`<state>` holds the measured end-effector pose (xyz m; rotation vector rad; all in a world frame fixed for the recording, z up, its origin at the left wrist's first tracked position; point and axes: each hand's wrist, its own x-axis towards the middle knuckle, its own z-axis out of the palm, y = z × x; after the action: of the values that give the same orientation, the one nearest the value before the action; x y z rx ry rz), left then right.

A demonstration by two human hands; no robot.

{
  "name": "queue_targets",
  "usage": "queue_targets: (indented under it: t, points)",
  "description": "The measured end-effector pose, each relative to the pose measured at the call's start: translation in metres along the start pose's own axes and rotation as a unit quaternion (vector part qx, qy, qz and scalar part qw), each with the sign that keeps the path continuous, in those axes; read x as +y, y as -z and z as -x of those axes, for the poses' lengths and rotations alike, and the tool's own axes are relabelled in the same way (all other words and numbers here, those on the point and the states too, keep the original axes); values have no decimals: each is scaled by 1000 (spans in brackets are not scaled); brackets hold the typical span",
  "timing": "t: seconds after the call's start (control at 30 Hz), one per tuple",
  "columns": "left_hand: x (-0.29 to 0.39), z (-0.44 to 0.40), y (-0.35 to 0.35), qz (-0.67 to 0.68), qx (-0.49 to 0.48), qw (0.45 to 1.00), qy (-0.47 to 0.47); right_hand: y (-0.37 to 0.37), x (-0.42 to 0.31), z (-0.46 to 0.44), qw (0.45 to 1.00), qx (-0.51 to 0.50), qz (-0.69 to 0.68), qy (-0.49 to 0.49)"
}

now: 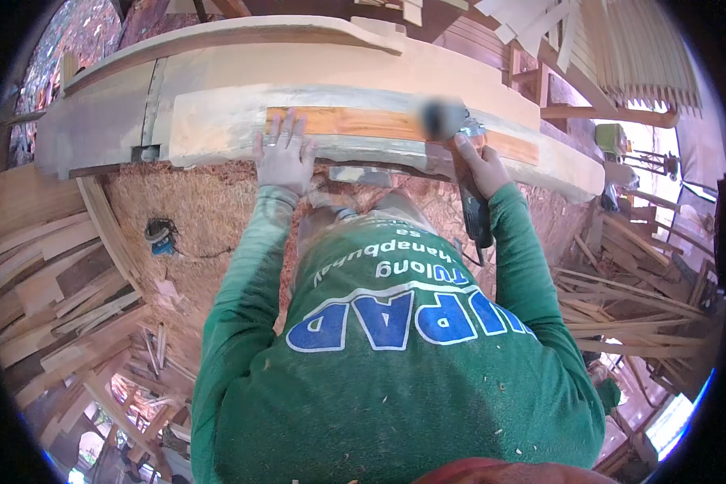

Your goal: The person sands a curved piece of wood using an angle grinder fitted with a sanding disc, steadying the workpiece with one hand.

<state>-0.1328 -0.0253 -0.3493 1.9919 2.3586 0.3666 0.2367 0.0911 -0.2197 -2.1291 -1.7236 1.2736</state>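
Observation:
An orange-brown wooden strip (355,123) lies lengthwise on a pale, dusty wooden plank (218,121). My left hand (286,155) rests flat on the left end of the strip, fingers spread. In my right hand (484,168) is an angle grinder (471,198), gripped around its dark body. The grinder's round head (442,119) is blurred and sits over the strip, right of its middle; whether it touches the wood I cannot tell.
A curved wooden piece (242,36) lies along the far side of the bench. Sawdust covers the ground, where a blue tool (160,236) lies. Loose planks (56,290) pile up at left, thin offcuts (629,298) at right. Slats (633,52) are stacked at upper right.

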Motion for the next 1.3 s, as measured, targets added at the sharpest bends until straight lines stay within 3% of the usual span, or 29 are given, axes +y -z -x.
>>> queue_targets:
  t: [0.33, 0.43, 0.67, 0.77, 0.9, 0.97, 1.03, 1.2, 1.3]
  points:
    - [-63, 30, 41, 86, 108, 989, -59, -86, -103, 28, 995, -87, -38, 34]
    - [-84, 44, 60, 114, 87, 988, -50, -116, -130, 25, 988, -147, -13, 45]
    - [-109, 51, 65, 172, 159, 970, -62, -143, -191, 29, 976, -210, 28, 57]
    - [-110, 45, 60, 189, 166, 966, -60, -171, -175, 14, 980, -171, 17, 96]
    - [-103, 26, 61, 217, 187, 954, -89, -183, -193, 25, 969, -198, 89, 122]
    - [-97, 17, 58, 245, 202, 944, -85, -182, -194, 33, 968, -213, 45, 123]
    - [-92, 8, 54, 276, 205, 938, -52, -182, -173, 29, 977, -180, 49, 106]
    - [-63, -27, 62, 229, 144, 960, -72, -130, -149, 43, 991, -129, 28, 28]
    - [-39, -51, 50, 233, 96, 963, -99, -106, -121, 46, 992, -113, -61, -7]
